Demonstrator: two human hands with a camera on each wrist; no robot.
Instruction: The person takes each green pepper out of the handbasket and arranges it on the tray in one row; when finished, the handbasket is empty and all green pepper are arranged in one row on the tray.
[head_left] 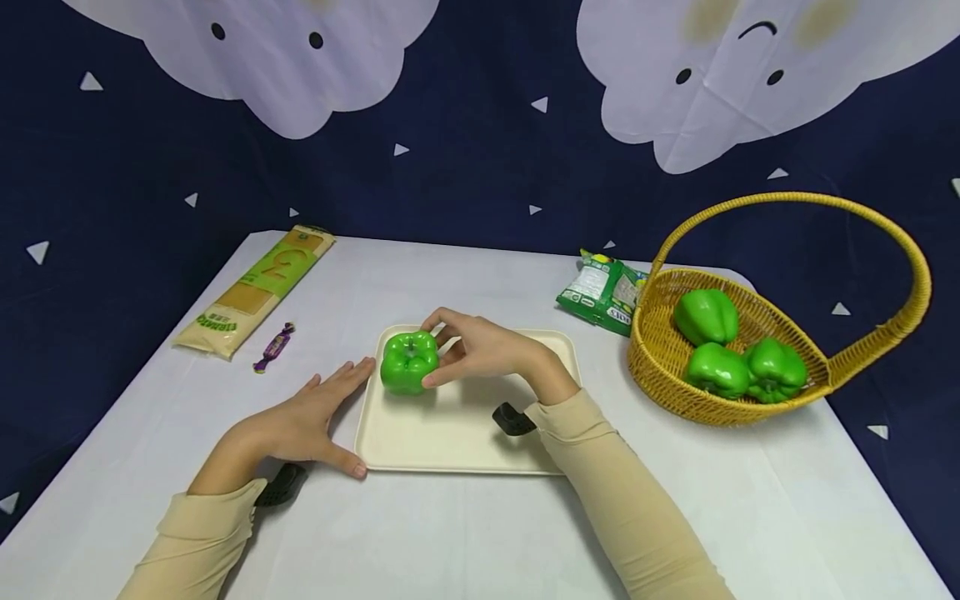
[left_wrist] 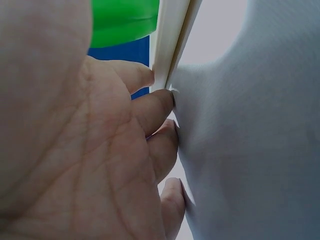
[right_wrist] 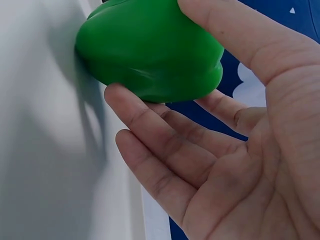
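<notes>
White cloth is covering the table (head_left: 465, 533) I'm watching, against a navy backdrop with cloud faces. From the left, a spaghetti pack (head_left: 255, 292) and a wrapped candy (head_left: 273, 347) are lying apart. My left hand (head_left: 300, 425) is resting flat, fingers spread, against the cream tray's (head_left: 450, 433) left edge. My right hand (head_left: 487, 350) is pinching a green bell pepper (head_left: 408, 361) standing on the tray. Further right, a yellow wicker basket (head_left: 862, 367) is holding three more peppers.
</notes>
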